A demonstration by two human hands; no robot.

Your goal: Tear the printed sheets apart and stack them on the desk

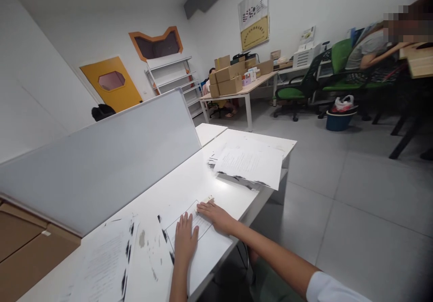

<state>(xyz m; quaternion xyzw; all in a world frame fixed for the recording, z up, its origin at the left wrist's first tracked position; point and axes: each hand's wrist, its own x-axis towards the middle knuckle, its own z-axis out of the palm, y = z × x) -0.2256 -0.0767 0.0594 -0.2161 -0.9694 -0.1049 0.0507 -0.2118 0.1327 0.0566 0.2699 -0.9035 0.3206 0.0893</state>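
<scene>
Sheet (213,252): 1, flat on table (199,176), under both hands.
L hand (185,239): palm down, thumb spread.
R hand (218,216): fingers over 1 small pale item (210,198); pinch unclear.
Progress: sheet laid out, prob. mid-work; amt left unclear.
Paper piles (250,162): 2, sheet ct. unclear.

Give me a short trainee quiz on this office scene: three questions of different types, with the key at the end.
1. What does the left hand lie on?
A) a brown cardboard box
B) a white paper sheet with dark edge marks
C) a green chair seat

2. True or false: the round blue bin stands on the white table.

3. Fill in: of the person's two hands, the ____ one is nearer the small off-white object.

Key:
1. B
2. False; it stands on the grey floor.
3. right
</scene>
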